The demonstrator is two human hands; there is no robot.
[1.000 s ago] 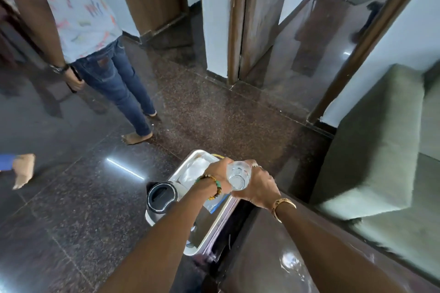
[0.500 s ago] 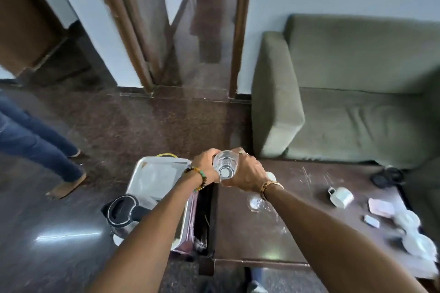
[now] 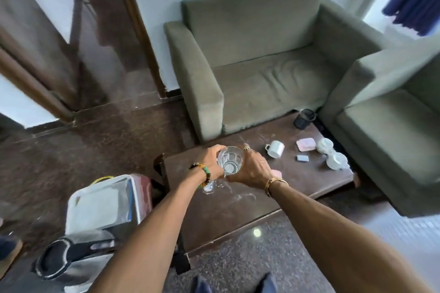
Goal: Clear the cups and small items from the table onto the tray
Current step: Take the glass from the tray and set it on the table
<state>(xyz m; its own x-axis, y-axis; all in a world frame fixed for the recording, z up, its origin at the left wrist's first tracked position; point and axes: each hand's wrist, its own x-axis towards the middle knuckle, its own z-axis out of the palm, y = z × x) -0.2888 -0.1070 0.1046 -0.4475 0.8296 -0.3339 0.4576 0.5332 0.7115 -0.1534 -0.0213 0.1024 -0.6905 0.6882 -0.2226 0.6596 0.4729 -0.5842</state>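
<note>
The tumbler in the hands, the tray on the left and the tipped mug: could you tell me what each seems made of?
Clear ribbed tumbler: likely glass, transparent with bright glints.
Rectangular silver tray: seemingly polished metal, mirror-like reflections on its rim.
White handled mug, lying on its side: probably glazed ceramic, opaque and smooth with soft shine.

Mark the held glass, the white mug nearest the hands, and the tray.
glass [image 3: 229,160], head view, clear inner wall.
white mug [image 3: 276,149], head view, its outer side.
tray [image 3: 131,197], head view, right metal wall.
</note>
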